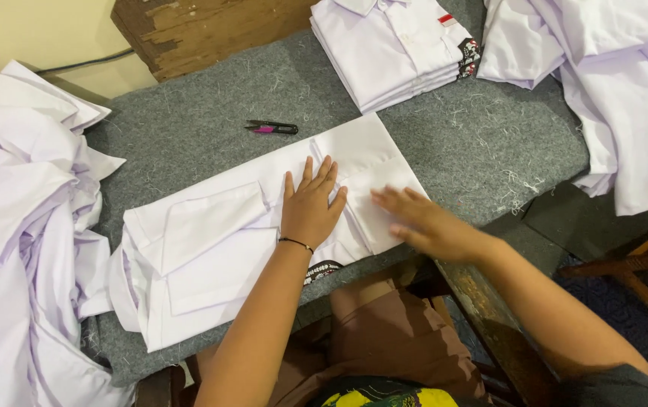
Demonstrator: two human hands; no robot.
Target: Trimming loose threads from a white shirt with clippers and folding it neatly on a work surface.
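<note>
Head view, looking down on grey felt table [203,136].
Item: white shirt [248,226], partly folded, lying flat across table middle, collar end toward left.
Left hand [310,207]: open, fingers spread, palm pressed flat on shirt middle; thin black bracelet [295,243] at wrist.
Right hand [422,218]: open, fingers extended, slightly blurred, flat on folded right end of shirt.
Thread snips [272,127], black with pink, just above shirt.
Stack of folded white shirts [395,45] at far edge.
Loose white shirt heaps: left [15,226], right [610,83].
</note>
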